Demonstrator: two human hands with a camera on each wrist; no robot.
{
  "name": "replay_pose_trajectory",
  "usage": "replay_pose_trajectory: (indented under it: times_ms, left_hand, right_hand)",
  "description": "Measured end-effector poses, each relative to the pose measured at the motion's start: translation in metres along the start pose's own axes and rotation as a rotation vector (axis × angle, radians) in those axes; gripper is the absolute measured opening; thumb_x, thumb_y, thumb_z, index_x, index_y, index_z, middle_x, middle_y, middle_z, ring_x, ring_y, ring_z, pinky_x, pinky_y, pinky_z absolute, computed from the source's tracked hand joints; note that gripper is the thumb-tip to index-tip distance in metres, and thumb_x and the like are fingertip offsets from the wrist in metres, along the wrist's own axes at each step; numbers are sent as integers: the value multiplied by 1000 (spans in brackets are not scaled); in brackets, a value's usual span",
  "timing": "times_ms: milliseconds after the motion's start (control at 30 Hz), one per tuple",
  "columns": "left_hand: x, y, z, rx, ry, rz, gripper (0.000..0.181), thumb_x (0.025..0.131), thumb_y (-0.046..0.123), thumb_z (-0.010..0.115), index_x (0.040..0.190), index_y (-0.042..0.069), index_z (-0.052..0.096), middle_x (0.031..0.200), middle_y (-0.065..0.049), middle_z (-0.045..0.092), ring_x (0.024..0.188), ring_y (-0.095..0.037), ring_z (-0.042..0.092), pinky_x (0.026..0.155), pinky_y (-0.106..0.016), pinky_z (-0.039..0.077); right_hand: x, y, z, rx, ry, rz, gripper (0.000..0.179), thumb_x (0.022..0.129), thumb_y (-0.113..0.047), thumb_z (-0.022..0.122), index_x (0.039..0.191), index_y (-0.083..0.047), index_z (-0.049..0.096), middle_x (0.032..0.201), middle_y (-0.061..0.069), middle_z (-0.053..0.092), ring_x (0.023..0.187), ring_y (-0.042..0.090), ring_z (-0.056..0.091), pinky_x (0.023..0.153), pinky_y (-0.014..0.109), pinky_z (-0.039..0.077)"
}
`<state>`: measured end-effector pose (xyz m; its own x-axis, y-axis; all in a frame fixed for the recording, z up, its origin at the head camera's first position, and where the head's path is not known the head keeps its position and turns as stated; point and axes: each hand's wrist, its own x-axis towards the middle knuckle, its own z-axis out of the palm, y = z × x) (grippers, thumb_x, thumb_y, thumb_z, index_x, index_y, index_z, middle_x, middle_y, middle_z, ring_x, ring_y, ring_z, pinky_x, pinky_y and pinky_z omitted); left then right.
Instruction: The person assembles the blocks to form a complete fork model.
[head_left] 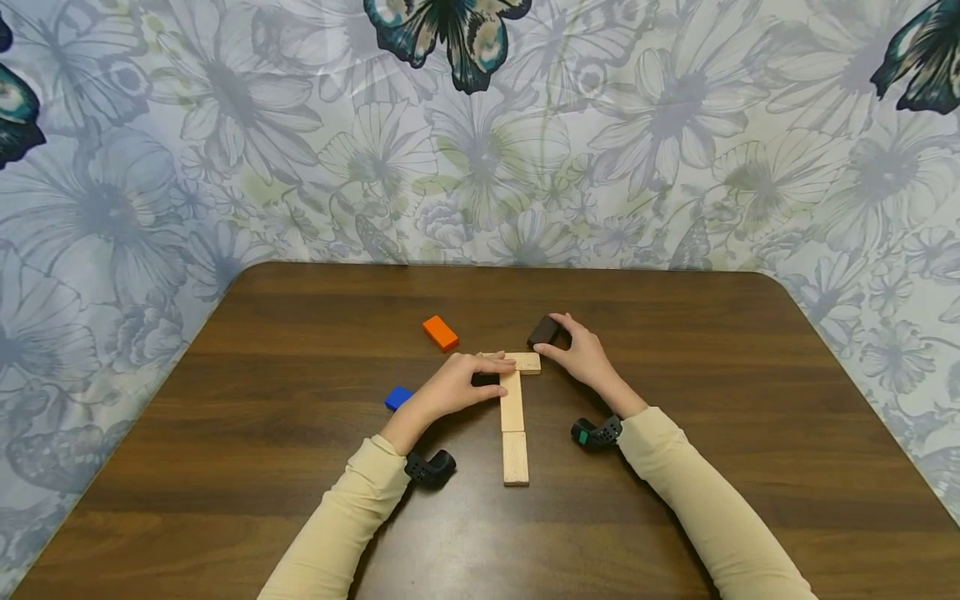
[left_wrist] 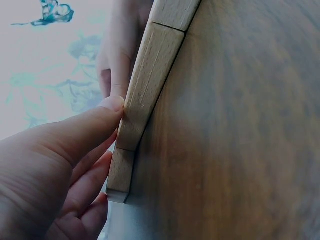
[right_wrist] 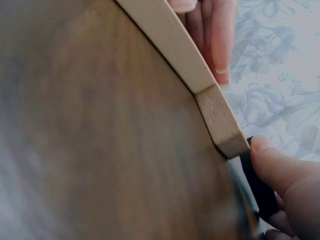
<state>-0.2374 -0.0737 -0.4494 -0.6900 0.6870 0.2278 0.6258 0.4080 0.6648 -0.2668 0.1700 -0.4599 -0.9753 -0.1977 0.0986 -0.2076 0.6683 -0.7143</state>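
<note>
Three plain wooden blocks form a T on the table. Two lie end to end as the stem, an upper block and a lower block, and a crosspiece block sits across the top. My left hand is at the junction, its fingers stretched over the left part of the crosspiece and hiding it. In the left wrist view the thumb touches the upper stem block's side. Just beyond the crosspiece's right end, my right hand pinches a black block between thumb and fingers.
An orange block lies behind the left hand. A blue block, partly covered by the left wrist, lies to its left. The brown wooden table reaches back to a flowered wall. Black wrist cameras hang below both wrists.
</note>
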Motion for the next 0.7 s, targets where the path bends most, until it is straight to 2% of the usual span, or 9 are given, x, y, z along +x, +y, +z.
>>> replay_pose_trajectory:
  times_ms: [167, 367, 700]
  left_hand:
    - [0, 0, 0, 8, 1, 7, 39, 85, 14, 70, 122, 3, 63, 125, -6, 58, 124, -20, 44, 103, -40, 31]
    - [0, 0, 0, 6, 0, 3, 38, 85, 14, 70, 122, 4, 64, 124, -6, 58, 124, -20, 44, 102, -38, 34]
    - [1, -1, 0, 4, -4, 1, 38, 86, 14, 70, 122, 4, 63, 125, -6, 58, 125, -20, 44, 103, -39, 32]
  right_hand:
    - [2, 3, -3, -41, -57, -63, 65, 90, -27, 64, 142, 0, 37, 145, 29, 25, 132, 46, 21, 103, 59, 20]
    - [0, 5, -5, -58, -114, -140, 66, 93, -25, 60, 145, 3, 29, 147, 24, 25, 137, 39, 11, 108, 54, 8]
    - [1, 8, -4, -56, -135, -165, 64, 96, -25, 56, 146, 2, 26, 149, 21, 23, 138, 34, 9, 110, 48, 1]
